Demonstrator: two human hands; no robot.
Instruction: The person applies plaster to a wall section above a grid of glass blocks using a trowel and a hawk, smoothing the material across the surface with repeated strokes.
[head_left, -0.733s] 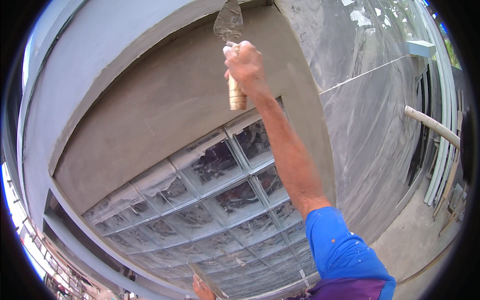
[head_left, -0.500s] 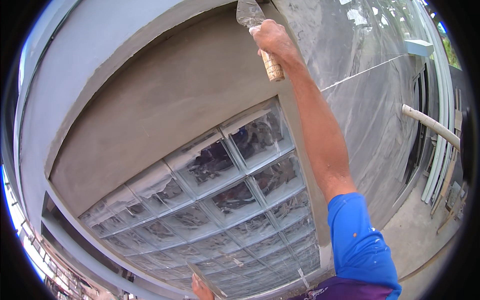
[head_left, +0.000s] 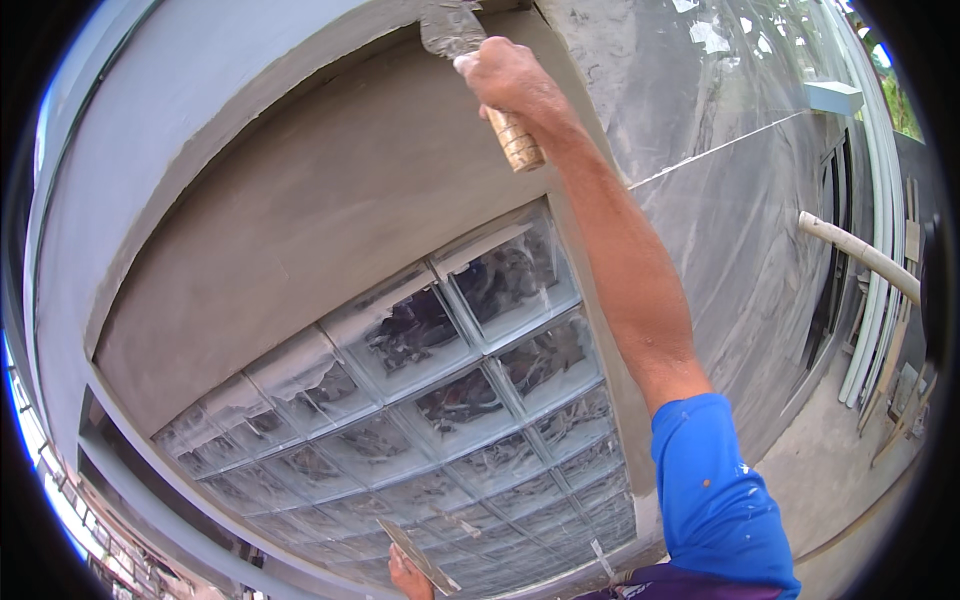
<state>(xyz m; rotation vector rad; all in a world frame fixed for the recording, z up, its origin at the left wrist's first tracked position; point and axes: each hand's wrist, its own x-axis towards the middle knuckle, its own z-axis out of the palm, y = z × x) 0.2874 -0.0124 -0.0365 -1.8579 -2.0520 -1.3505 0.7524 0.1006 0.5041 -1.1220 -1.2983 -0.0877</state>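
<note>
High up at the top of the wall, my right hand [head_left: 515, 80] is closed round the pale, worn handle of a trowel [head_left: 452, 32]. The trowel's smeared metal blade lies near the edge where the grey plastered wall [head_left: 330, 170] meets the overhang. Low in the view my left hand [head_left: 408, 575] holds a flat, thin plate [head_left: 418, 556], seen nearly edge-on, with its fingers under it. Below the plaster is a glass block window [head_left: 420, 400], streaked with whitish smears, and the flat plate is in front of its lower rows.
To the right, a wall under clear plastic sheeting [head_left: 730, 240] adjoins the plaster. A pale pipe [head_left: 858, 256] sticks out there, near a light blue block [head_left: 834, 97]. Long pipes [head_left: 880, 310] stand upright by the concrete floor. A curved overhang edge [head_left: 180, 165] runs along the left.
My right hand and the trowel have moved left along the top of the wall. The left hand with the plate has shifted only slightly.
</note>
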